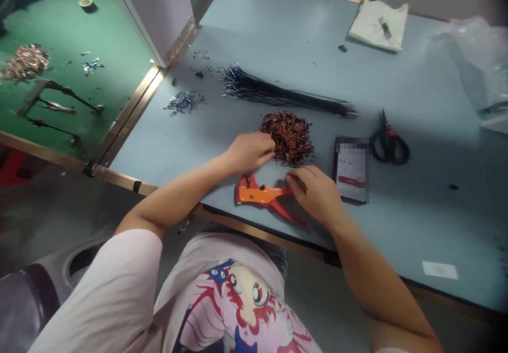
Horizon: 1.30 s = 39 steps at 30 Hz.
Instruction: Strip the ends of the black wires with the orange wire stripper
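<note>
A reddish-brown heap of short wire scraps lies on the blue-grey tabletop. My left hand touches its left edge with curled fingers, and whatever is between the fingertips is hidden. An orange and red wire stripper rests flat near the table's front edge. The fingers of my right hand close around the end of its orange handle, covering that tip. Behind the heap stretches a bundle of black wires with blue and silver tips at its left end.
Blue-tipped terminals form a small pile to the left. A phone and black-handled scissors lie to the right. A pale cloth and clear plastic occupy the far right. A green table adjoins on the left.
</note>
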{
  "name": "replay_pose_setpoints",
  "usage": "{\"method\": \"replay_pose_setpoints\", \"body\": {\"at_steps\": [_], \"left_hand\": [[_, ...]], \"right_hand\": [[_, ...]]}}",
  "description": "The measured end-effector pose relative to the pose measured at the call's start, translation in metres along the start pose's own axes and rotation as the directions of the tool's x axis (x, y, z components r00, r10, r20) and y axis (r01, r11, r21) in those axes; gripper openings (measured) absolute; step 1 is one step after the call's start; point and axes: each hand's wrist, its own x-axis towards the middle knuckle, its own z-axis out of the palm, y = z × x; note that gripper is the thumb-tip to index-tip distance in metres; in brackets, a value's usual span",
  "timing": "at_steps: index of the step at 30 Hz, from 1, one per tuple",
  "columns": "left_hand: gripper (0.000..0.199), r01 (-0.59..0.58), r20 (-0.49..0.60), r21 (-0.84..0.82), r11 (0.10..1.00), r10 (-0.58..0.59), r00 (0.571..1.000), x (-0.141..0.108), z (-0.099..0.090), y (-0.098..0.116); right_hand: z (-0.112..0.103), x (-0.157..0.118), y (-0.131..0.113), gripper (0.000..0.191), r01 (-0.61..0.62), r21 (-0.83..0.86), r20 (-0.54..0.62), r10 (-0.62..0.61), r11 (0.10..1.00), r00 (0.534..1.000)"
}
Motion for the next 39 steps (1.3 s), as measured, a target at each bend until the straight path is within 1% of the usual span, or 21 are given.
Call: {"method": "replay_pose_setpoints", "body": {"at_steps": [1, 2, 3, 4, 5, 7, 9, 10, 11, 14, 16, 17, 18, 19, 20, 25, 27, 29, 35, 37, 39], "left_hand": [[0.018, 0.121, -0.055, 0.01, 0.993, -0.121, 0.991, 0.002, -0.003, -0.012], [0.017, 0.253, -0.111, 0.017, 0.967, -0.249, 0.962, 0.004, -0.006, -0.024], [0.017, 0.379, -0.175, 0.019, 0.925, -0.371, 0.912, 0.005, -0.01, -0.037], [0.016, 0.485, -0.243, 0.006, 0.874, -0.469, 0.849, 0.006, -0.014, -0.049], [0.016, 0.565, -0.297, -0.01, 0.825, -0.542, 0.786, 0.005, -0.019, -0.06], [0.016, 0.691, -0.385, -0.027, 0.722, -0.645, 0.66, 0.001, -0.028, -0.078], [0.013, 0.784, -0.446, -0.064, 0.618, -0.72, 0.531, -0.005, -0.036, -0.09], [0.016, 0.817, -0.468, -0.092, 0.569, -0.749, 0.469, -0.008, -0.039, -0.095], [0.022, 0.84, -0.484, -0.119, 0.529, -0.77, 0.416, -0.012, -0.041, -0.099], [0.037, 0.892, -0.522, -0.155, 0.425, -0.801, 0.291, -0.026, -0.044, -0.105], [0.048, 0.923, -0.515, -0.17, 0.346, -0.829, 0.216, -0.034, -0.042, -0.105], [0.055, 0.933, -0.496, -0.183, 0.311, -0.848, 0.185, -0.037, -0.04, -0.103], [0.063, 0.937, -0.47, -0.197, 0.287, -0.867, 0.167, -0.039, -0.037, -0.102], [0.069, 0.937, -0.443, -0.207, 0.28, -0.881, 0.165, -0.04, -0.035, -0.099], [0.073, 0.935, -0.422, -0.212, 0.286, -0.889, 0.176, -0.04, -0.032, -0.097], [0.076, 0.911, -0.395, -0.194, 0.365, -0.879, 0.268, -0.034, -0.027, -0.088], [0.079, 0.904, -0.391, -0.194, 0.381, -0.875, 0.286, -0.034, -0.028, -0.089], [0.081, 0.901, -0.393, -0.197, 0.386, -0.873, 0.289, -0.035, -0.028, -0.09], [0.082, 0.909, -0.426, -0.178, 0.376, -0.863, 0.273, -0.035, -0.024, -0.089], [0.082, 0.912, -0.448, -0.153, 0.38, -0.85, 0.279, -0.032, -0.022, -0.085], [0.081, 0.907, -0.48, -0.126, 0.401, -0.825, 0.298, -0.029, -0.019, -0.078]], "right_hand": [[0.0, 0.0, 0.0, 0.015, 0.0, 0.017, -0.013, 0.0, 1.0, 1.0], [0.001, 0.0, -0.001, 0.015, 0.001, 0.029, -0.024, 0.0, 1.0, 1.0], [0.001, 0.0, -0.001, 0.015, 0.003, 0.038, -0.032, -0.002, 0.999, 0.999], [0.001, 0.0, -0.002, 0.015, 0.007, 0.043, -0.035, -0.005, 0.999, 0.999], [0.001, 0.0, -0.003, 0.015, 0.01, 0.048, -0.034, -0.009, 0.999, 0.999], [0.002, 0.0, -0.004, 0.017, 0.015, 0.058, -0.022, -0.014, 0.998, 1.0], [0.003, 0.001, -0.004, 0.018, 0.007, 0.056, 0.0, -0.007, 0.998, 1.0], [0.004, 0.001, -0.004, 0.018, -0.002, 0.049, 0.017, 0.001, 0.999, 1.0], [0.004, 0.001, -0.003, 0.019, -0.01, 0.042, 0.036, 0.009, 0.999, 0.999], [0.007, 0.001, -0.001, 0.021, -0.029, 0.027, 0.083, 0.027, 0.999, 0.996], [0.008, 0.001, -0.001, 0.021, -0.032, 0.029, 0.099, 0.029, 0.999, 0.995], [0.008, 0.001, -0.001, 0.022, -0.031, 0.031, 0.102, 0.027, 0.999, 0.994], [0.008, 0.001, -0.002, 0.021, -0.028, 0.031, 0.105, 0.025, 0.999, 0.994], [0.009, 0.001, -0.003, 0.021, -0.025, 0.029, 0.107, 0.022, 0.999, 0.994], [0.009, 0.001, -0.004, 0.022, -0.023, 0.025, 0.11, 0.02, 0.999, 0.994], [0.007, 0.003, -0.007, 0.022, -0.028, 0.026, 0.135, 0.024, 0.999, 0.991], [0.007, 0.004, -0.006, 0.021, -0.038, 0.025, 0.149, 0.034, 0.999, 0.988], [0.006, 0.005, -0.006, 0.02, -0.048, 0.02, 0.167, 0.044, 0.999, 0.985], [0.006, 0.006, -0.005, 0.021, -0.059, 0.007, 0.196, 0.057, 0.998, 0.979], [0.006, 0.006, -0.005, 0.021, -0.056, 0.005, 0.199, 0.054, 0.998, 0.979], [0.005, 0.006, -0.005, 0.022, -0.043, 0.005, 0.194, 0.041, 0.999, 0.98]]}}
